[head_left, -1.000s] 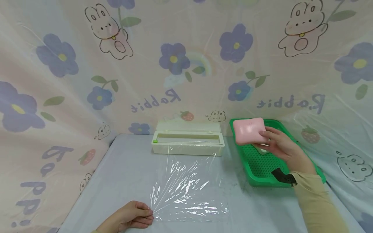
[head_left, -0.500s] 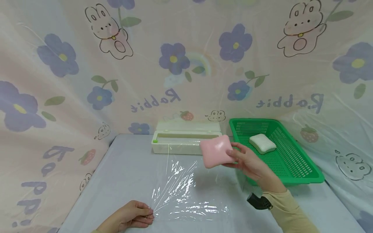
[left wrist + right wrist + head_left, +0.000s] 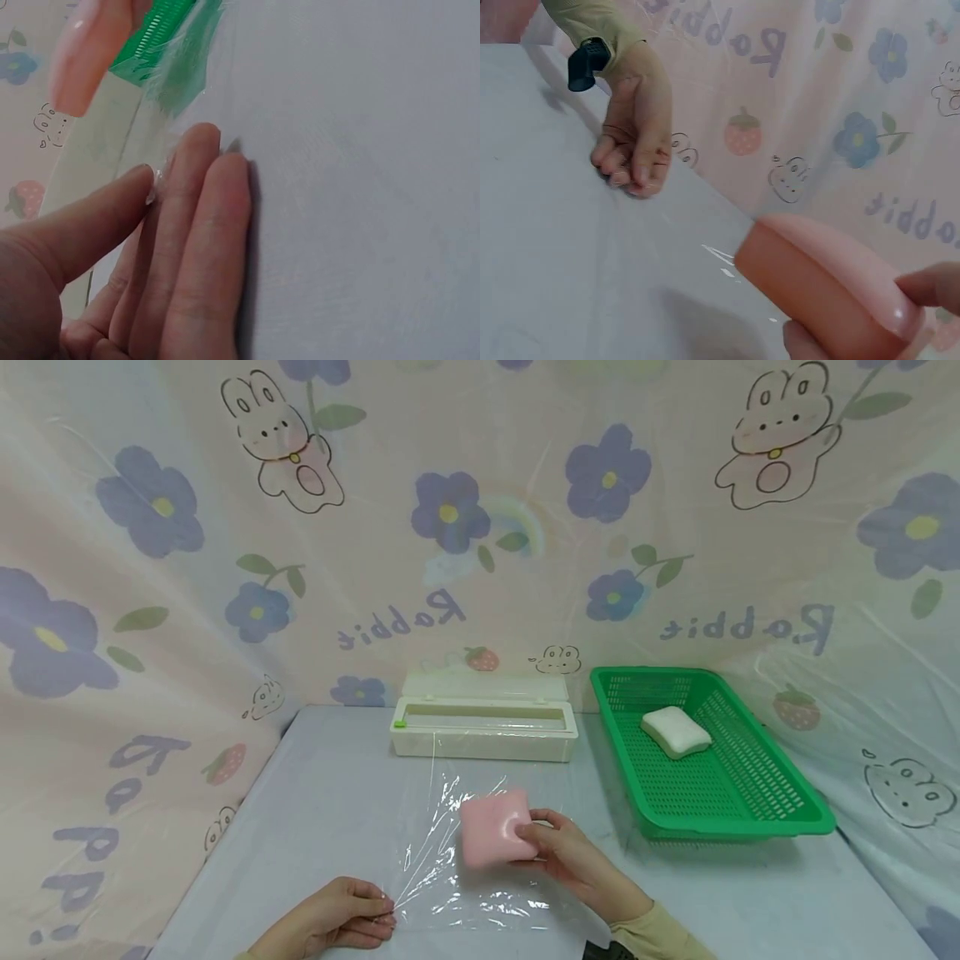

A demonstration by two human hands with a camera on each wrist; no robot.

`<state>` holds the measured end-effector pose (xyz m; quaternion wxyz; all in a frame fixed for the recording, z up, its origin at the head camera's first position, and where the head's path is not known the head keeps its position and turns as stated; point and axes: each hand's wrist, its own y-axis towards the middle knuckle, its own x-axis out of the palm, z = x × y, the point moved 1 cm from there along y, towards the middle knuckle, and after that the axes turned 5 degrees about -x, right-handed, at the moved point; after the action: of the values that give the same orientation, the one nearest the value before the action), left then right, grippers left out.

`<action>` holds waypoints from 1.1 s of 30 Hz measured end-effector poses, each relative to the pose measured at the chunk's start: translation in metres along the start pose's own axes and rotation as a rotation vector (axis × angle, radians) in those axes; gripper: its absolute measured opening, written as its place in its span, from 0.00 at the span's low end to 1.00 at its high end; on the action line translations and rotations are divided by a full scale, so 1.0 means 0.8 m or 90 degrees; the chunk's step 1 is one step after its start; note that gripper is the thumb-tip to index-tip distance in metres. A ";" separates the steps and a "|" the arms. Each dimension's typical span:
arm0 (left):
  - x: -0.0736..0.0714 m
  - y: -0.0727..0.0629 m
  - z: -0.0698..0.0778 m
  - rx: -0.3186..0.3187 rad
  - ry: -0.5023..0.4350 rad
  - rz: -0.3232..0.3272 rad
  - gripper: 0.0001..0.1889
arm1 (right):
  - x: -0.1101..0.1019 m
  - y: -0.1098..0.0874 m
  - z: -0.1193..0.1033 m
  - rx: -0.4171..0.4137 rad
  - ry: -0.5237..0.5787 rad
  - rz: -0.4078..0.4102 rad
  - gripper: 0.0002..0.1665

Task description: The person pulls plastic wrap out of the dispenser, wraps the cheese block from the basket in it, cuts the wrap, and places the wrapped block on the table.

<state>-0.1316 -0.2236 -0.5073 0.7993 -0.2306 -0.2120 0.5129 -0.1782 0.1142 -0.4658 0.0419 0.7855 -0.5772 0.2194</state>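
My left hand (image 3: 341, 914) pinches the near left corner of a clear sheet of plastic wrap (image 3: 431, 893) between thumb and fingers, low at the table. Creases fan out from that corner. The sheet runs back to a white wrap dispenser (image 3: 483, 743) with a raised lid. In my right hand (image 3: 581, 860) is a pink, pillow-shaped bar of soap (image 3: 491, 831), held by its right edge over the middle of the sheet. The right wrist view shows the soap (image 3: 825, 285) tilted above the surface, with a shadow beneath it.
A green perforated basket (image 3: 738, 827) stands at the right, with a white bar of soap (image 3: 675, 731) inside. A small green slider (image 3: 401, 724) sits at the dispenser's left end. Behind the table hangs a printed curtain (image 3: 517, 577).
My right hand has carried the pink soap from over the green basket left and nearer, above the wrap, uncovering the white soap. The left hand stays at the wrap's corner.
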 end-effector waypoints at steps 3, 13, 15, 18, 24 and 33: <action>0.000 -0.001 0.000 0.004 0.000 -0.004 0.09 | 0.002 0.004 0.014 0.014 0.002 0.010 0.30; -0.002 -0.001 0.001 0.005 0.003 -0.012 0.10 | 0.009 0.003 0.039 0.053 0.044 0.008 0.34; -0.002 -0.001 0.001 0.005 0.000 -0.016 0.10 | 0.010 0.003 0.042 0.050 0.030 0.015 0.33; -0.002 0.000 0.000 0.007 -0.007 -0.022 0.09 | 0.012 0.005 0.046 0.044 0.018 0.029 0.32; -0.001 0.000 0.000 0.007 -0.011 -0.026 0.09 | 0.011 0.010 0.051 0.036 -0.002 0.062 0.25; -0.002 0.001 -0.001 0.007 -0.004 -0.022 0.09 | 0.001 0.006 0.040 0.049 -0.080 0.019 0.31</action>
<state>-0.1323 -0.2253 -0.5087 0.8087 -0.2206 -0.2155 0.5009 -0.1731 0.1018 -0.4953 -0.0280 0.7901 -0.5814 0.1922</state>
